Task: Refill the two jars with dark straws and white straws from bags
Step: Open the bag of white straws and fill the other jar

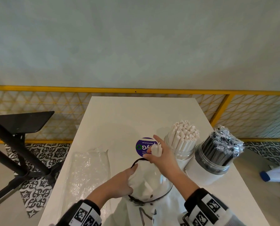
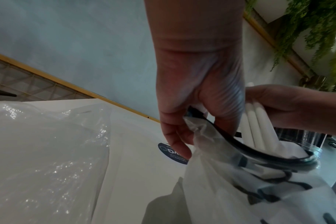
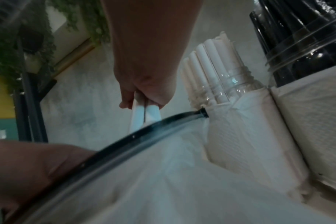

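Observation:
A clear plastic bag (image 1: 150, 181) with a black rim lies at the near middle of the white table (image 1: 119, 115), with white straws inside. My left hand (image 1: 121, 181) grips its mouth on the left side (image 2: 194, 121). My right hand (image 1: 158, 154) holds a small bunch of white straws (image 1: 157, 150) just above the bag's mouth (image 2: 257, 121) (image 3: 144, 112). Right of it stands a clear jar (image 1: 183, 152) packed with white straws (image 3: 213, 72). Further right a second jar (image 1: 217, 160) holds dark wrapped straws (image 3: 301, 45).
A flat, crinkled clear bag (image 1: 87, 170) lies on the table's left part. A round purple sticker (image 1: 143, 146) sits mid-table. A black table (image 1: 20, 121) stands to the left, and a yellow mesh railing (image 1: 136, 91) runs behind. Both jars stand in white paper wraps (image 3: 249, 136).

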